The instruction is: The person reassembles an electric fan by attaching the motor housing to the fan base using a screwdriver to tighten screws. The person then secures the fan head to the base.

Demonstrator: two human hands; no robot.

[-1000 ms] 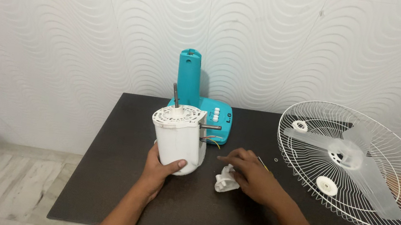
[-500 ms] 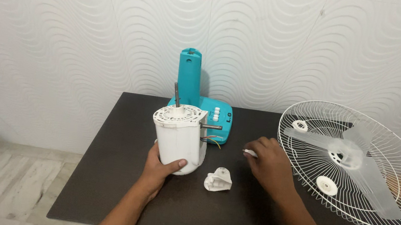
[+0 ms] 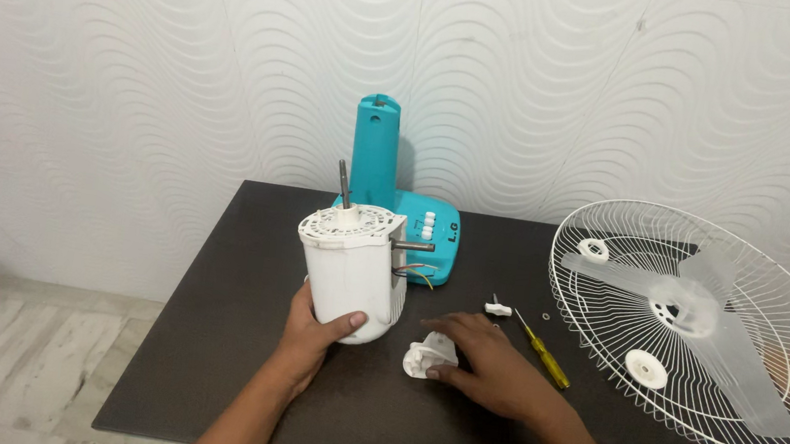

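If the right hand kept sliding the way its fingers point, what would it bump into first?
The right hand points left across the dark table, fingers already on the small white plastic part. Past that, it would probably meet the white motor housing held by the left hand, though depth is hard to judge.

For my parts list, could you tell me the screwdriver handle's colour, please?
Yellow; the screwdriver shows best in the head view.

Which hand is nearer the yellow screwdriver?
Right. The right hand lies just left of the yellow screwdriver, resting on a small white part; the left hand grips the white motor housing.
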